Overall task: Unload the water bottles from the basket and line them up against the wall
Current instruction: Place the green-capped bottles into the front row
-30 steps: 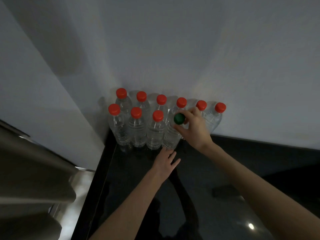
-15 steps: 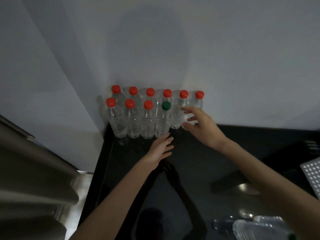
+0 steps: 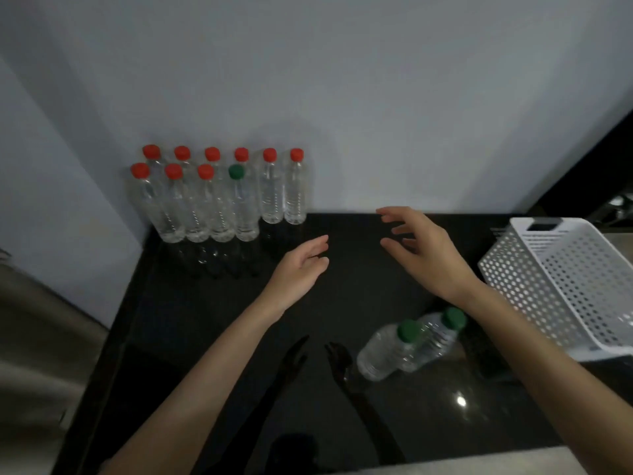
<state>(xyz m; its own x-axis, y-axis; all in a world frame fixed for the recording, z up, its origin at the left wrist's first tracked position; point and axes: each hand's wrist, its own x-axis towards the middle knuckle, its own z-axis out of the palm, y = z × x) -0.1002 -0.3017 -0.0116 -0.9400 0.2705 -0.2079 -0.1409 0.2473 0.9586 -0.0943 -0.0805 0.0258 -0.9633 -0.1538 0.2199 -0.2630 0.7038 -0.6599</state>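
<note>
Two green-capped bottles are seen lying near the right hand, well apart from the left hand, both hands spread and unladen.

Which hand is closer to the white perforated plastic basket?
Right. The right hand hovers open just left of the white perforated plastic basket; the left hand is farther left, near the bottles.

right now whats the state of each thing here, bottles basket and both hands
red-capped bottles: nine, upright, capped, in two rows by the wall
green-capped bottle in the front row: upright, capped
two green-capped bottles: lying on the counter, capped, side by side
basket: on the counter at right, tilted, no bottles visible inside
left hand: open, empty
right hand: open, empty, fingers spread
</note>
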